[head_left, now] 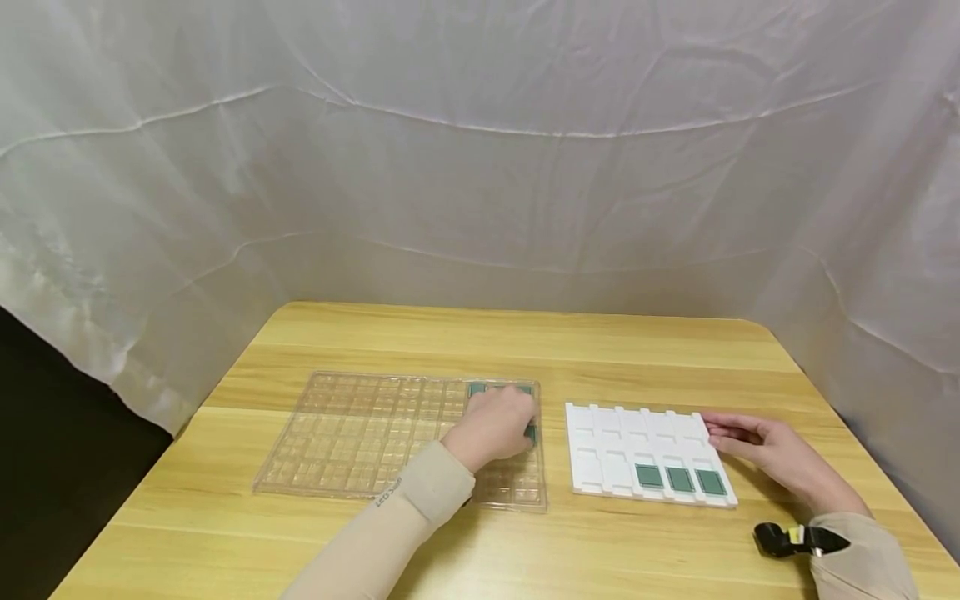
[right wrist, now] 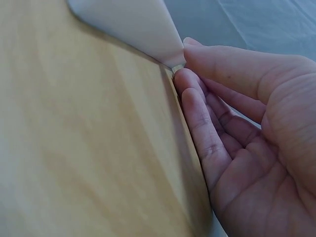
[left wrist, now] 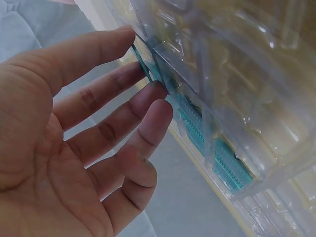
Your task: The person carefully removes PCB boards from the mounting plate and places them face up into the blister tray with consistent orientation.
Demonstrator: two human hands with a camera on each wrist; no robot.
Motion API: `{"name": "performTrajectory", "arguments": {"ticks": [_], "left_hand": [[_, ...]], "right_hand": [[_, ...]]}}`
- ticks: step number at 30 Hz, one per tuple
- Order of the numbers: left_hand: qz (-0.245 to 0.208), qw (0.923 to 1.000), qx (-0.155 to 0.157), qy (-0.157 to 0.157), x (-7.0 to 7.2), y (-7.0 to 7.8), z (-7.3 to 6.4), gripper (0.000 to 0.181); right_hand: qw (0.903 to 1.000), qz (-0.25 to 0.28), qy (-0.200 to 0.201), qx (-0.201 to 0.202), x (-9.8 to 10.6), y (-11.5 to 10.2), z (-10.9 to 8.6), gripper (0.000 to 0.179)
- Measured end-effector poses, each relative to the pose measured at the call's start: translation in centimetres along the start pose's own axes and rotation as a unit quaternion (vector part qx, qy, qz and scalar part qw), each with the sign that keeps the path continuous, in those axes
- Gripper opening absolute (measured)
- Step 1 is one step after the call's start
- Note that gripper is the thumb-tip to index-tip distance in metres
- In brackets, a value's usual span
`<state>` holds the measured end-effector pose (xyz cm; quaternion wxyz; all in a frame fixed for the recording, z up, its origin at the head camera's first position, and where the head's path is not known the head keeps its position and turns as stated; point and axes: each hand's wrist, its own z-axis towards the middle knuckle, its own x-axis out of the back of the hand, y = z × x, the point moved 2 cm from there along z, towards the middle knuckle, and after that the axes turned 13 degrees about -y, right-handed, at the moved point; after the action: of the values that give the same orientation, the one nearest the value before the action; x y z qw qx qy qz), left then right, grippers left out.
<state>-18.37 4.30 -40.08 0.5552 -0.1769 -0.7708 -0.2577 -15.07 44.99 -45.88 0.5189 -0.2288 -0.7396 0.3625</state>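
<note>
Head view: hands apart, either side of the white tray (head_left: 595, 465). Left hand (head_left: 497, 425) is left of it, over the near-side end of the clear tray (head_left: 330, 442); left wrist view shows thumb and fingers pinching a green chip (left wrist: 142, 64) by its edges. Right hand (head_left: 780, 454) touches the white tray's right edge, fingers loosely bent. Other chips (left wrist: 229, 165) sit in the clear tray's end nearest the white tray; three chips (head_left: 680, 479) sit in the white tray's front row, right end. Table (head_left: 517, 550) under it, pale curtain (head_left: 480, 200) behind it.
</note>
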Motion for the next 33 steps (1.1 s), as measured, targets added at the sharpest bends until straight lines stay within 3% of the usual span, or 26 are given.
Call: {"name": "performTrajectory", "arguments": {"ticks": [7,15,33], "left_hand": [[-0.001,1.0000,-0.001,0.000,-0.03,0.00,0.03,0.057],[-0.010,0.9999,0.009,-0.002,-0.03,-0.05,-0.13,0.057],[-0.018,0.9998,0.009,-0.002,-0.32,-0.15,0.09,0.055]], "right_hand": [[0.9999,0.010,0.002,0.013,-0.08,0.18,-0.10,0.056],[0.9998,-0.004,-0.007,-0.019,-0.08,0.08,0.08,0.059],[0.9997,-0.008,-0.005,-0.023,0.02,0.18,0.04,0.060]]}}
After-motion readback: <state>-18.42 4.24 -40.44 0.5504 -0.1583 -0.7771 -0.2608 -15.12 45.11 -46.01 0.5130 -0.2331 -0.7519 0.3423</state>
